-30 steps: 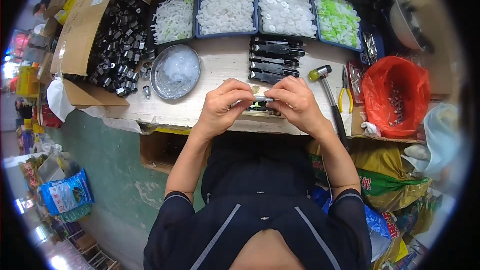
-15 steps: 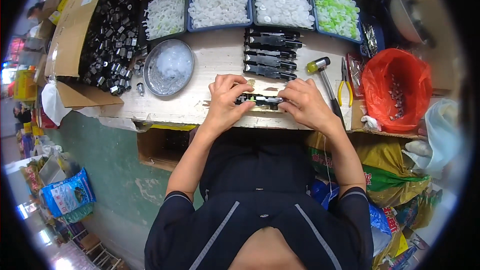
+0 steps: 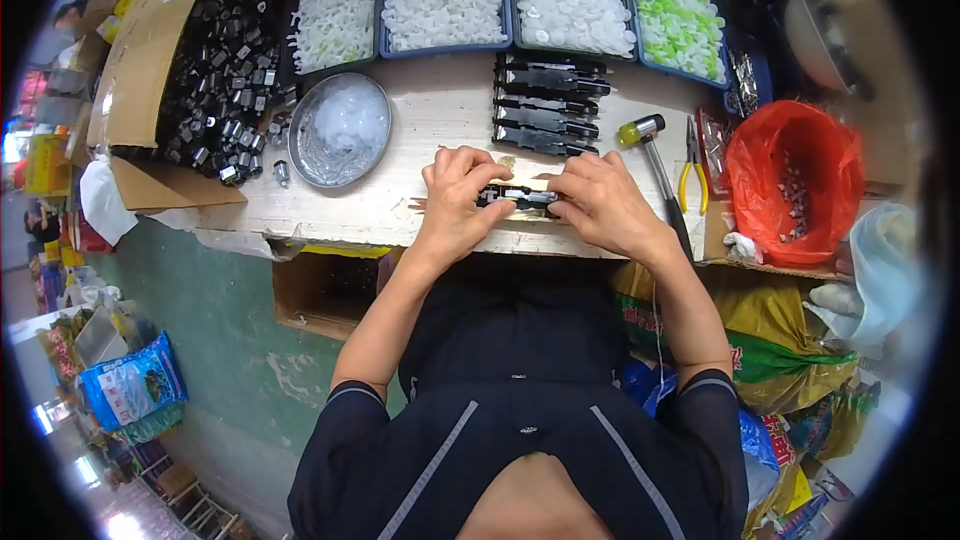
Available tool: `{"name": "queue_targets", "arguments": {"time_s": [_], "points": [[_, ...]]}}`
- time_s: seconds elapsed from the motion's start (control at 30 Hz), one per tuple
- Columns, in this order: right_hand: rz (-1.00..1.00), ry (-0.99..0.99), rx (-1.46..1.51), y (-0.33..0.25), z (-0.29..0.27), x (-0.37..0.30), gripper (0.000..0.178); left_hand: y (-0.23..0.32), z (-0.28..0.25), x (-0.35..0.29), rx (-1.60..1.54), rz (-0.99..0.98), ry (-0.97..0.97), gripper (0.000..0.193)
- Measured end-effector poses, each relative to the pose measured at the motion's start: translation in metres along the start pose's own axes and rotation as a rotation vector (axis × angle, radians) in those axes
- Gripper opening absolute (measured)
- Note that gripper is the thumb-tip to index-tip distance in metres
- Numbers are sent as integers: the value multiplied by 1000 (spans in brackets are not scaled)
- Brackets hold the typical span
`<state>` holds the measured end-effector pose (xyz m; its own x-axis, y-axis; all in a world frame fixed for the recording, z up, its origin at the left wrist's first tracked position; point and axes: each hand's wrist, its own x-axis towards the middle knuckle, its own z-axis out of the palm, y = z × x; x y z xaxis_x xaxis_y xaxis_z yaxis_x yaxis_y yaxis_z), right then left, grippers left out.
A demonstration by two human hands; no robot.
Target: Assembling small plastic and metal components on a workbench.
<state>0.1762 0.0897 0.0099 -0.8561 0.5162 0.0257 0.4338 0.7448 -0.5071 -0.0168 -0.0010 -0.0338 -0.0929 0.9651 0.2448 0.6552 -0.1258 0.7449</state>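
My left hand (image 3: 462,198) grips the left end of a long, narrow black housing (image 3: 527,194) near the table's front edge. A pale, light-coloured strip shows along the housing's middle. Around its right end my right hand (image 3: 602,198) is closed, thumb below and fingers above, hiding that end. Small details inside the housing are too fine to make out. Beyond my hands lies a stack of similar black housings (image 3: 546,117), set side by side in a row running away from me.
A round metal dish (image 3: 375,155) with whitish grease (image 3: 347,120) stands left, beside a carton (image 3: 130,105) of black parts. Trays (image 3: 445,48) of white and green plastic pieces line the back. A hammer (image 3: 655,165), yellow-handled pliers (image 3: 692,188) and a red bag (image 3: 750,155) lie right.
My right hand has shifted slightly left, closer to my left hand. The pale strip on the housing now shows further left. Both hands keep their grip.
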Motion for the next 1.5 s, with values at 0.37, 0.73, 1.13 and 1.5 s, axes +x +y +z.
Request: {"name": "queue_targets", "arguments": {"time_s": [0.37,0.73,1.13,1.5], "points": [[-60,127,21,7,11,-10,19,-4,4,-8,34,111,90,11],[-293,309,-139,17,27,-16,34,-4,5,-8,99,132,98,11],[-241,222,244,33,26,-12,19,3,1,-8,129,117,81,13],[747,551,-449,185,-134,-7,20,6,4,-7,63,109,74,14]]}}
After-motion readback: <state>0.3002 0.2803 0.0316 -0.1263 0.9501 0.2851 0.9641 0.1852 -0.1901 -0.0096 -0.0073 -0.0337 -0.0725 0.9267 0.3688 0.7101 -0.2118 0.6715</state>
